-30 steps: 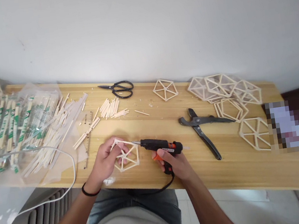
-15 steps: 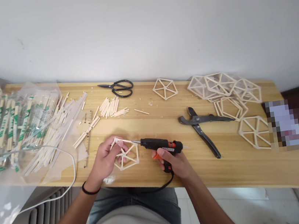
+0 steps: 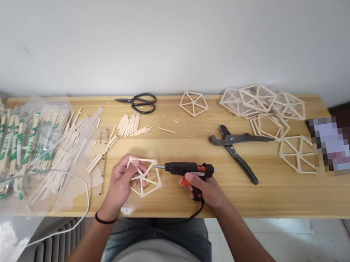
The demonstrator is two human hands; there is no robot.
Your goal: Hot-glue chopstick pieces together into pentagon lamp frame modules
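Observation:
My left hand (image 3: 120, 184) grips a pale wooden hexagon frame with spokes (image 3: 151, 182), held just above the wooden table (image 3: 205, 205) near its front edge. In my right hand (image 3: 204, 187) is a black and orange hot glue gun (image 3: 187, 169), lying level and aimed left. Its metal tip touches the frame's right corner. A black cord runs from the gun down over the table's edge.
Black pliers (image 3: 238, 150) lie to the right, black scissors (image 3: 140, 102) at the back. Finished hexagon frames (image 3: 264, 103) are piled at the back right, one more (image 3: 193, 103) stands alone. Cut sticks (image 3: 130, 126), a ruler (image 3: 102, 160) and bagged chopsticks (image 3: 7, 145) fill the left.
My left hand has turned and shifted the frame slightly left and up. The glue gun tip has followed to the frame's right corner.

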